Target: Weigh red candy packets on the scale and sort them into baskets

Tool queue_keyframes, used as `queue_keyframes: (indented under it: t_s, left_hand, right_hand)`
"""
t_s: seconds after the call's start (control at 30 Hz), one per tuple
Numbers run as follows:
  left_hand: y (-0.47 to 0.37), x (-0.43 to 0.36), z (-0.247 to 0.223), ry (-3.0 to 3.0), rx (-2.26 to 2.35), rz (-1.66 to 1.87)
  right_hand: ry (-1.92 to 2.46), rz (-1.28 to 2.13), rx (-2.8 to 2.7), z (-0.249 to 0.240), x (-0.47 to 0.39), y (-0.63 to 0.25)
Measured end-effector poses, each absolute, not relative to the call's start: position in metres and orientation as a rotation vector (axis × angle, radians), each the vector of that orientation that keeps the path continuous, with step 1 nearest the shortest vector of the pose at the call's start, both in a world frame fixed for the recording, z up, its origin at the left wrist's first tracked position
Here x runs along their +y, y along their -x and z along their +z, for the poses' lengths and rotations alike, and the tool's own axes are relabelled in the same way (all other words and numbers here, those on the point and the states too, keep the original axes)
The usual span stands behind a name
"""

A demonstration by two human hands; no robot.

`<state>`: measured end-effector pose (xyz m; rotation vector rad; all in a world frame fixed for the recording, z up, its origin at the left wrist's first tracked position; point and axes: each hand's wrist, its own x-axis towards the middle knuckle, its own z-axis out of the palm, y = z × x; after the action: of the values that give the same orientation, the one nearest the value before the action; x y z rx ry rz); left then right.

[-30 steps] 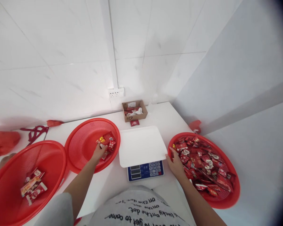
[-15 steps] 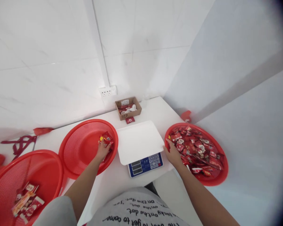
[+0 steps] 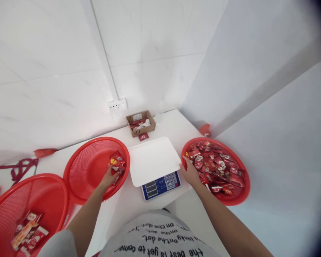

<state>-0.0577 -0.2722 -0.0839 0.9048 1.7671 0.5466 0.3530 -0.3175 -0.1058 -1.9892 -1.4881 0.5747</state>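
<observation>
My left hand (image 3: 108,177) reaches into the middle red plastic basket (image 3: 79,157), its fingers closed on a small red packet (image 3: 114,162) with a yellow print. Other red packets lie beside it along that basket's right side, partly covered by the hand. My right hand (image 3: 189,173) grips the left rim of the right red basket (image 3: 242,200), thumb outside and fingers inside. This basket holds a heap of small red packets (image 3: 216,164). Between the two hands stands a digital scale (image 3: 160,185) with a bare white pan (image 3: 153,160).
A third red basket (image 3: 62,210) with several packets stands at the lower left. Behind the scale are a small cardboard box (image 3: 136,132) of red packets and one loose packet (image 3: 143,136). Dark red ribbon (image 3: 18,169) lies at the left. Walls border the table at back and right.
The camera view has shifted slightly, moving the scene left. My left hand has drawn back a little with the packet, exposing more of the packets. My right hand keeps its grip on the rim.
</observation>
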Motion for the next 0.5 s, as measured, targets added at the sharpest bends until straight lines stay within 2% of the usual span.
queue_keyframes:
  t_s: [0.23, 0.4, 0.5]
  left_hand:
    - [0.057, -0.266, -0.083, -0.832, 1.644, 0.663]
    - [0.045, -0.250, -0.082, -0.873, 1.778, 0.820]
    - [0.039, -0.242, -0.080, -0.977, 1.821, 0.791]
  right_hand:
    - [1.959, 0.610, -1.464, -0.107, -0.317, -0.355]
    - [1.953, 0.633, -1.455, -0.110, -0.317, -0.357]
    - [1.928, 0.633, -1.459, -0.110, -0.317, -0.358]
